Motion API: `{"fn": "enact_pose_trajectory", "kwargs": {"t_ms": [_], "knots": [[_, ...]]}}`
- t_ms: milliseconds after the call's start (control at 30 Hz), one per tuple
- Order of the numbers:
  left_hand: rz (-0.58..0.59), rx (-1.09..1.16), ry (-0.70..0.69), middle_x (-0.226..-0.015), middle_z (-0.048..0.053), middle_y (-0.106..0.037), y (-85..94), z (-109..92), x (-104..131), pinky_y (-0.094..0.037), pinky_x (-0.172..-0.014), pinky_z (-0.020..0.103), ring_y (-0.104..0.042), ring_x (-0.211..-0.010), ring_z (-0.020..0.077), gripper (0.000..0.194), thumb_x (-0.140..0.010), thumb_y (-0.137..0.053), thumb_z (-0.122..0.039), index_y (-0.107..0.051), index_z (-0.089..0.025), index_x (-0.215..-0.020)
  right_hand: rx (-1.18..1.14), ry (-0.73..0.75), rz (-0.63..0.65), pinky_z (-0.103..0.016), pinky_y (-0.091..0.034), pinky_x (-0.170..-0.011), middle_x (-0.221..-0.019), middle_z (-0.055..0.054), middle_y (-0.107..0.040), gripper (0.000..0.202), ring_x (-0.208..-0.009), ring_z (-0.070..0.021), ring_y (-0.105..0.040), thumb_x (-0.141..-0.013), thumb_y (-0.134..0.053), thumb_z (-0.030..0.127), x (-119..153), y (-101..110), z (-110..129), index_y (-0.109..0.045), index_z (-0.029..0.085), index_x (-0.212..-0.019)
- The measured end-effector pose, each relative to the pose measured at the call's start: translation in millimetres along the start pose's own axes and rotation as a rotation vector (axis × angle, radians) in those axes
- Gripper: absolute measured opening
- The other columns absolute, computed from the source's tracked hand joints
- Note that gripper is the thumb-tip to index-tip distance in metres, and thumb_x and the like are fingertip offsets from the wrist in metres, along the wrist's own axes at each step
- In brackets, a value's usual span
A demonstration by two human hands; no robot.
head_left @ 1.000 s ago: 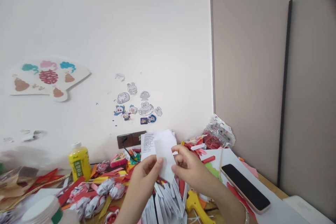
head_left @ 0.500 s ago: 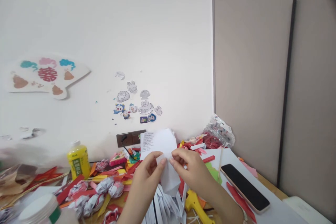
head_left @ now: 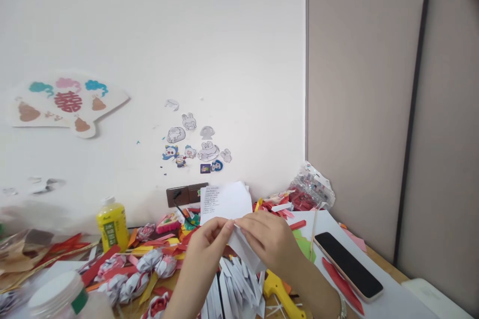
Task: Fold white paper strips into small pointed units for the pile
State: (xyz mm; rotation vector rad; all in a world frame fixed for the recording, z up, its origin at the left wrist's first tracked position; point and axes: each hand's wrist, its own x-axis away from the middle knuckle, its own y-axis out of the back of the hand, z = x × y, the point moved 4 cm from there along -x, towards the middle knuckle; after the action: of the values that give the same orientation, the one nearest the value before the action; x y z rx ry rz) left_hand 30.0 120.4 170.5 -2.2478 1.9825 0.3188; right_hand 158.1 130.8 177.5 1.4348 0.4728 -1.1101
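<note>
Above the table, my left hand (head_left: 211, 241) and my right hand (head_left: 267, 239) meet fingertip to fingertip over a piece of white paper (head_left: 245, 250). Both pinch its upper edge, which looks bent or rolled between the fingers. The paper's lower part hangs down, partly covered by my right hand. Under it lies a heap of white paper strips (head_left: 234, 289). A written sheet (head_left: 226, 203) leans against the wall behind my hands. To the right of the strips is a yellow glue gun (head_left: 282, 296), partly hidden by my right forearm.
Crumpled paper flowers (head_left: 130, 284), coloured paper scraps, a yellow bottle (head_left: 112, 227) and a white-lidded jar (head_left: 56, 291) crowd the left. On the right, a phone (head_left: 348, 264) lies on a large white sheet (head_left: 389, 299). A clear plastic bag (head_left: 312, 187) sits by the wall near a brown power socket (head_left: 187, 194).
My right hand has turned over the paper and moved its fingers against my left fingertips. The paper's top edge is now bent in, and less of the paper shows.
</note>
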Motion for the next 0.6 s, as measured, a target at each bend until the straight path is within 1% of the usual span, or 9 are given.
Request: {"fn": "enact_pose_trajectory", "kwargs": {"t_ms": [33,100,167,233,300,433,600], "knots": [[0.007,-0.002,-0.006,-0.057,-0.002,-0.059,0.7,-0.3,-0.4,-0.049,-0.054,0.026,-0.057,-0.056,0.0153,0.023,-0.068,-0.060,-0.039,-0.062,-0.016,-0.069,-0.051,-0.014,-0.008,-0.034,-0.043,-0.076,-0.094,-0.008,-0.065,0.025,-0.086,-0.0201,-0.057,-0.089,-0.040,0.018,-0.8,1.5,0.3,-0.060,0.018,-0.104],[0.030,-0.012,-0.024,-0.058,-0.002,-0.060,1.4,-1.8,-0.7,-0.047,-0.053,0.024,-0.056,-0.057,0.0152,0.023,-0.068,-0.060,-0.038,-0.062,-0.016,-0.070,-0.185,-0.098,-0.038,-0.032,-0.044,-0.076,-0.091,-0.005,-0.066,0.022,-0.085,-0.0186,-0.058,-0.087,-0.045,0.019,-2.9,4.2,-1.4,-0.063,0.020,-0.098],[0.049,-0.054,-0.051,-0.061,-0.001,-0.060,1.8,-3.6,-0.6,-0.046,-0.053,0.024,-0.056,-0.058,0.0153,0.022,-0.069,-0.059,-0.038,-0.061,-0.016,-0.070,-0.313,-0.233,-0.062,-0.028,-0.045,-0.070,-0.083,-0.003,-0.066,0.017,-0.078,-0.0165,-0.058,-0.084,-0.049,0.019,-4.2,4.7,-6.2,-0.066,0.021,-0.088],[0.052,-0.118,-0.087,-0.061,0.000,-0.059,2.3,-5.4,-0.2,-0.046,-0.055,0.025,-0.056,-0.060,0.0162,0.022,-0.070,-0.058,-0.038,-0.061,-0.016,-0.069,-0.387,-0.373,-0.055,-0.024,-0.044,-0.062,-0.076,-0.002,-0.065,0.013,-0.070,-0.0147,-0.058,-0.081,-0.053,0.018,-3.9,2.3,-12.4,-0.066,0.019,-0.081],[0.050,-0.174,-0.112,-0.061,0.000,-0.057,2.2,-6.3,0.2,-0.046,-0.056,0.026,-0.056,-0.062,0.0175,0.022,-0.071,-0.057,-0.038,-0.061,-0.016,-0.069,-0.429,-0.456,-0.032,-0.022,-0.043,-0.057,-0.072,-0.001,-0.063,0.009,-0.066,-0.0137,-0.056,-0.077,-0.057,0.018,-2.8,-1.0,-16.9,-0.066,0.018,-0.077],[0.047,-0.221,-0.115,-0.062,0.001,-0.058,1.2,-5.8,0.6,-0.045,-0.056,0.026,-0.056,-0.063,0.0182,0.024,-0.073,-0.054,-0.038,-0.062,-0.016,-0.072,-0.496,-0.512,-0.027,-0.023,-0.043,-0.059,-0.072,-0.001,-0.062,0.008,-0.066,-0.0135,-0.055,-0.075,-0.058,0.018,-0.6,-4.1,-20.6,-0.065,0.017,-0.076],[0.043,-0.235,-0.138,-0.061,0.000,-0.059,0.8,-4.2,-0.4,-0.043,-0.054,0.024,-0.053,-0.059,0.0163,0.024,-0.074,-0.053,-0.038,-0.065,-0.017,-0.073,-0.509,-0.538,-0.031,-0.023,-0.043,-0.059,-0.071,-0.001,-0.061,0.007,-0.065,-0.0137,-0.055,-0.074,-0.058,0.018,0.5,-5.6,-21.9,-0.064,0.016,-0.074]]}}
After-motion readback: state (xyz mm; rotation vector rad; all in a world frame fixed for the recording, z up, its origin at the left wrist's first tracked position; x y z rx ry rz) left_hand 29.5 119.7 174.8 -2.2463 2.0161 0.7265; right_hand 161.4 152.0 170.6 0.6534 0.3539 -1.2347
